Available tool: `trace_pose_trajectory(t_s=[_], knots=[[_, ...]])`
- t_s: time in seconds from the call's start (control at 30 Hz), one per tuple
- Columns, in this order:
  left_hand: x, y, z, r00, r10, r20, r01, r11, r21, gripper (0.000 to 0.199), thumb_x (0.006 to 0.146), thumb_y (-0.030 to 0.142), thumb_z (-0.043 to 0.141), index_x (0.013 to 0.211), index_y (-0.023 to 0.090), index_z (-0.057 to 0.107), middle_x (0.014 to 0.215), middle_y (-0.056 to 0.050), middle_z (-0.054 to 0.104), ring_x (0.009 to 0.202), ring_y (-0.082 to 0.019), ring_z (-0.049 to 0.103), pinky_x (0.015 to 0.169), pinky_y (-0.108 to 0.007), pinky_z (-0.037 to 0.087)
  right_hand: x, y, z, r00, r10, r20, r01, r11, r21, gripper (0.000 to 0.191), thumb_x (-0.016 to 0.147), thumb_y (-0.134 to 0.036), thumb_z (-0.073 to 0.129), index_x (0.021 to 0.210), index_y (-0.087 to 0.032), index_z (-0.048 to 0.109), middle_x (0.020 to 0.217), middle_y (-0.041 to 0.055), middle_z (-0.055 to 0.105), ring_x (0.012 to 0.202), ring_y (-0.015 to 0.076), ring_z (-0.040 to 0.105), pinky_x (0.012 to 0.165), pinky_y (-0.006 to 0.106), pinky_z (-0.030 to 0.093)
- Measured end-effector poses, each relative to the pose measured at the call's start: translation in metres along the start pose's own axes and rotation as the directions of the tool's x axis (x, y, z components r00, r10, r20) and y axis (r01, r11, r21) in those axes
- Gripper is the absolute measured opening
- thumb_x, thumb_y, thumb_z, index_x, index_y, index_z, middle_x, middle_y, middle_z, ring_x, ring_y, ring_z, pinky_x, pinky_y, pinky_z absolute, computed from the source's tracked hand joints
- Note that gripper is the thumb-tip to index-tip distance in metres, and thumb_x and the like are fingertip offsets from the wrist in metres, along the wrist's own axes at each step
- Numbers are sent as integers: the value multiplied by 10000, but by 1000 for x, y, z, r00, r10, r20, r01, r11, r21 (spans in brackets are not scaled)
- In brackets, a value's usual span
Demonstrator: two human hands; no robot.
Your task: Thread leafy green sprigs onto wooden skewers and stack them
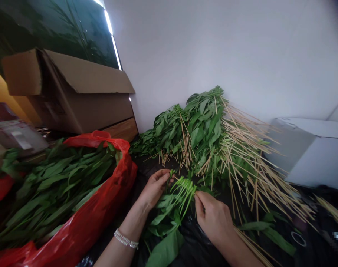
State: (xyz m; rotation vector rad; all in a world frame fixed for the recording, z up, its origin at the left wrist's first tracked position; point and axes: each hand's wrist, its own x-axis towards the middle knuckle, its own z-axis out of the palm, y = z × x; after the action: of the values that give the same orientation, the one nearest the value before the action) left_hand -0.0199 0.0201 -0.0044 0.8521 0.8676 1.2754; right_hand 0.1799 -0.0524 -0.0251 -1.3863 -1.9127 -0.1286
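My left hand [155, 190], with a beaded bracelet at the wrist, pinches the folded stem of a green leaf [171, 173] beside the tip of a thin wooden skewer [176, 178]. Several leafy stems [183, 187] are threaded side by side along this skewer, and their leaves hang down between my hands. At its other end, my right hand [215, 215] is closed on the skewer, close against the last stem. Most of the skewer is hidden by the stems and my fingers.
Behind my hands, skewered greens [203, 129] lie heaped against the wall, bare sticks [255, 163] pointing right. A red plastic bag [124, 167] of loose leaves stands left, before a cardboard box [96, 107]. A white box [319, 155] is at right. Black plastic [195, 241] lies underneath.
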Motion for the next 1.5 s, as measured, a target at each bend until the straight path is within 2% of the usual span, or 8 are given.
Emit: trace_pose_trajectory(t_s=[0.27, 0.5, 0.67, 1.1, 1.3, 1.5], knots=[[2, -3, -4, 998, 62, -1, -61, 997, 52, 386, 583, 251, 892, 902, 154, 698, 751, -2, 692, 716, -103, 643, 684, -191, 469, 0, 0, 0, 1000, -11, -16, 11, 1000, -3, 296, 956, -214, 367, 874, -200, 651, 771, 16, 690, 643, 146, 668, 570, 251, 363], [-1, -2, 1, 1000, 8, 16, -9, 998, 57, 388, 582, 296, 893, 891, 127, 729, 782, -39, 727, 679, -108, 658, 701, -207, 498, 0, 0, 0, 1000, -8, -14, 7, 1000, -13, 298, 960, -219, 364, 879, -203, 651, 776, 17, 693, 628, 146, 664, 563, 252, 358], [-2, -1, 3, 1000, -9, -15, 9, 1000, 5, 418, 534, 298, 914, 863, 118, 729, 766, -52, 740, 627, -105, 656, 644, -198, 503, 1, 0, -1, 1000, -9, -12, 9, 1000, -12, 308, 966, -219, 355, 858, -204, 643, 763, 19, 689, 630, 142, 664, 565, 243, 366], [-1, -1, 1, 1000, 6, -20, -6, 1000, 1, 389, 532, 274, 916, 844, 121, 742, 761, -47, 736, 631, -102, 649, 653, -202, 495, 0, 1, 0, 1000, -11, -7, 10, 999, -41, 292, 963, -208, 371, 873, -202, 649, 766, 28, 689, 638, 137, 662, 554, 226, 376], [-4, -3, 4, 1000, 15, 22, -16, 999, 48, 349, 575, 282, 899, 845, 121, 747, 782, -54, 745, 668, -106, 657, 687, -203, 504, 0, 0, -1, 1000, 3, -7, -3, 999, -43, 307, 967, -210, 362, 831, -209, 638, 733, 16, 682, 607, 132, 651, 547, 235, 360], [-2, -2, 4, 999, 18, -44, -19, 1000, -20, 399, 516, 280, 924, 835, 127, 741, 755, -35, 738, 623, -87, 642, 647, -184, 499, 0, -1, 0, 1000, 2, -21, -3, 1000, -16, 290, 964, -206, 371, 868, -205, 644, 786, 28, 699, 657, 144, 669, 563, 239, 373]])
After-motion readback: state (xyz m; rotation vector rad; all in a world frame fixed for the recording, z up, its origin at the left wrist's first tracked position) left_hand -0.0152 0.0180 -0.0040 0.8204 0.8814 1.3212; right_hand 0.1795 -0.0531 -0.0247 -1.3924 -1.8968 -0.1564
